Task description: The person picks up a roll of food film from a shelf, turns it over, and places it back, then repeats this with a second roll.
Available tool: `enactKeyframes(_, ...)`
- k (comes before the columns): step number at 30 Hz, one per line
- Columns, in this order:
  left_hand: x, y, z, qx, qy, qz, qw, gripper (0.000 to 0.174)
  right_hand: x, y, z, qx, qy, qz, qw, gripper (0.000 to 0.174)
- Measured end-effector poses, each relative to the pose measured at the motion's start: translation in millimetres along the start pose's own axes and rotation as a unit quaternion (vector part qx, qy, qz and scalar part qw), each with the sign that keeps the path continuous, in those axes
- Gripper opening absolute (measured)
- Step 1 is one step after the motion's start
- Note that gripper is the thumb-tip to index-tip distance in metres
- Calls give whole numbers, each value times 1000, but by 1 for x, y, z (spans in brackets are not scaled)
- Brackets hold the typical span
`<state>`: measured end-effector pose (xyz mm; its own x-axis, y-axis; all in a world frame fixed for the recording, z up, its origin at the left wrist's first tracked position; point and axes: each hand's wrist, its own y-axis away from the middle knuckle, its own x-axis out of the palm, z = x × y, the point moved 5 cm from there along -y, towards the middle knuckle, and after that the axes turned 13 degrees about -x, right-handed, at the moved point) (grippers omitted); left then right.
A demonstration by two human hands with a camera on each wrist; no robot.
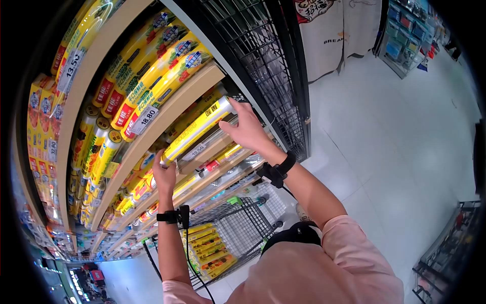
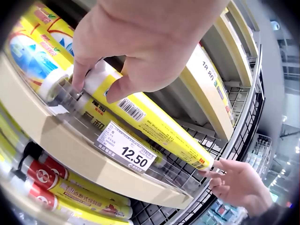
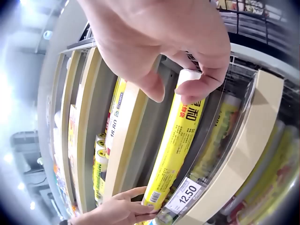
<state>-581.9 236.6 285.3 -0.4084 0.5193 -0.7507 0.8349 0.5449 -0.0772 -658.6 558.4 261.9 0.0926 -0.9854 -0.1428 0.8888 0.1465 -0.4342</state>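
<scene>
A long yellow packaged roll (image 1: pixel 197 130) with white ends lies across the front of a shelf compartment, held between both hands. My left hand (image 1: pixel 165 177) grips its near left end; in the left wrist view, thumb and fingers straddle that white end. At the far end, the fingers of my right hand (image 1: pixel 245 126) curl over the tip, as the right wrist view also shows. Below the roll, behind a clear front lip, lies another yellow roll (image 3: pixel 213 140). A 12.50 price tag (image 2: pixel 126 146) hangs on that lip.
Wooden-edged shelves (image 1: pixel 190 104) full of yellow rolls rise on the left. A black wire mesh panel (image 1: pixel 268 61) closes the rack's end. Beneath my arms stands a shopping cart (image 1: pixel 253 215) holding several yellow packages (image 1: pixel 210 248). Pale tiled floor (image 1: pixel 374 137) extends to the right.
</scene>
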Motion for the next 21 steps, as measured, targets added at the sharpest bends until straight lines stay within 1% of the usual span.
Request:
enactKeyframes(1,5,-9,6,-12,16,15,1000,56,0,-4,2,-1,18,13,1000,76)
enactKeyframes(2,8,-16,10,0,29,10,1000,59,1,-8,2,-13,44,7,999,74)
enactKeyframes(5,17,-25,3,-25,-30,12,999,61,6,-25,-9,13,21,72,997,72)
enactKeyframes(6,19,-34,3,1,-69,-17,997,62,9,-30,-15,27,40,108,993,78)
enactKeyframes(8,30,-51,9,-19,-116,46,992,63,14,-34,-22,46,96,152,983,83)
enactKeyframes(9,35,-52,3,-29,-140,79,987,63,15,-35,-24,56,123,173,976,85)
enactKeyframes(10,37,-57,5,-25,-170,60,983,64,14,-33,-25,92,122,189,970,82)
enactKeyframes(13,40,-72,18,33,-131,34,990,69,18,-28,-27,14,105,147,983,84)
enactKeyframes(14,41,-78,24,32,-181,6,983,67,15,-24,-27,-8,72,120,990,71)
enactKeyframes(17,50,-86,27,73,-158,-27,984,66,11,-17,-19,-58,-23,87,994,56)
enactKeyframes(18,53,-85,17,145,-164,-77,973,66,11,-12,-18,-55,-48,90,993,49)
enactKeyframes(19,54,-86,17,133,-191,-83,969,66,12,-7,-17,-51,-73,92,992,41)
enactKeyframes(21,53,-89,16,109,-243,-97,959,66,13,1,-17,-51,-118,110,985,37)
